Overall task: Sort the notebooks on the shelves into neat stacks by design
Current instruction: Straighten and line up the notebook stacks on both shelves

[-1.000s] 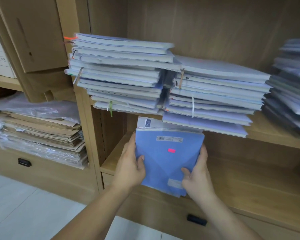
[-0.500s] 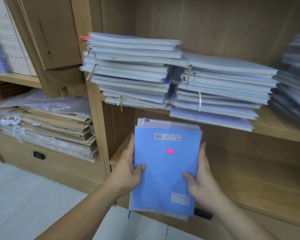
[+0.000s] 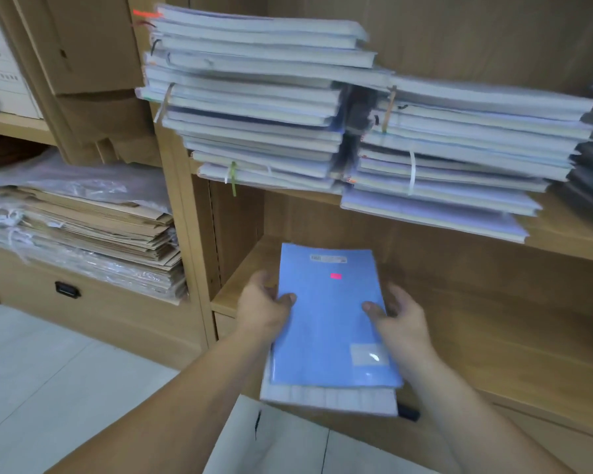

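A: What are the hands doing?
B: The left hand [image 3: 264, 313] and right hand [image 3: 401, 323] both hold the blue notebooks [image 3: 326, 323] by the sides, over the lower shelf's [image 3: 476, 336] front edge, near its left corner.
A: What next?
B: I think they should lay them flat and line up the edges.

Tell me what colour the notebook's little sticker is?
The sticker on the blue notebook is bright pink; head view.
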A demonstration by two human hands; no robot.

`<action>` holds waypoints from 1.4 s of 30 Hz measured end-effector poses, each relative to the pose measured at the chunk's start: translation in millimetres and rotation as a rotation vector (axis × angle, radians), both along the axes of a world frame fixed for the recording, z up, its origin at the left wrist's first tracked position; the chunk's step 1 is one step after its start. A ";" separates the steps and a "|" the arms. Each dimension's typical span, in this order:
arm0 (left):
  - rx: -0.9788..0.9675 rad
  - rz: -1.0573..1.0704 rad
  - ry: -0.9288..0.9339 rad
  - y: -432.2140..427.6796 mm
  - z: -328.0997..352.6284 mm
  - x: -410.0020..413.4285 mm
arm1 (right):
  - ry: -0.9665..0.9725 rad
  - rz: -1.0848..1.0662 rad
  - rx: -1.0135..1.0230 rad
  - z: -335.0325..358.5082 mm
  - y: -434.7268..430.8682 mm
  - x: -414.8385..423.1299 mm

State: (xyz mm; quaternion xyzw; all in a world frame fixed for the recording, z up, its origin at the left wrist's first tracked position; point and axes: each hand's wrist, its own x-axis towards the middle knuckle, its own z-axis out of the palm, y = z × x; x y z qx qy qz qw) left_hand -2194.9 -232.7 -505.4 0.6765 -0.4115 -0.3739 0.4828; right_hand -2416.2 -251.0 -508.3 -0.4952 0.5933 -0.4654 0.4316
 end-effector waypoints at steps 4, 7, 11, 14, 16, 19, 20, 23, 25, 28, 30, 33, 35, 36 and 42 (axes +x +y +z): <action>0.104 -0.215 -0.048 -8.7 -23.1 -6.1 | 0.000 0.141 0.181 -20.3 -6.9 -11.0; 0.111 -0.348 -0.064 -3.4 -28.7 1.3 | 0.069 0.308 0.244 -24.0 -3.6 -24.7; 0.108 -0.514 -0.135 21.7 -24.5 20.5 | 0.334 0.455 0.233 -25.4 14.9 -35.9; 0.170 -0.763 -0.406 54.6 -22.5 31.2 | 0.689 0.559 0.265 -19.3 34.4 -33.9; 0.298 -0.811 -0.619 70.8 -30.2 27.3 | 0.865 0.611 0.281 -19.9 47.2 -25.8; 0.278 -0.704 -0.829 77.2 -42.7 9.9 | 1.041 0.620 0.232 -21.6 57.0 -15.0; 0.238 -0.664 -0.859 74.1 -43.5 6.7 | 1.059 0.606 0.206 -21.2 56.3 -14.0; 0.256 -0.656 -0.749 63.5 -38.1 9.2 | 1.047 0.573 0.157 -20.3 49.3 -17.2; 0.268 -0.663 -0.698 57.1 -33.5 13.8 | 1.017 0.552 0.119 -22.6 43.9 -20.4; 0.174 -0.588 -0.727 47.9 -28.7 15.2 | 0.867 0.464 0.054 -29.6 33.8 -23.1; 0.139 -0.537 -0.786 39.9 -28.5 13.5 | 0.789 0.390 0.016 -34.7 27.0 -24.4; 0.151 -0.499 -0.798 33.0 -29.2 12.6 | 0.787 0.354 -0.012 -40.4 21.1 -23.5; 0.172 -0.523 -0.768 31.0 -27.9 14.6 | 0.773 0.375 0.006 -39.4 19.8 -23.8; 0.186 -0.538 -0.756 30.9 -26.8 15.9 | 0.755 0.389 0.018 -38.1 19.0 -24.7; 0.106 -0.462 -0.657 30.3 -27.7 20.1 | 0.636 0.324 0.072 -31.7 18.9 -29.1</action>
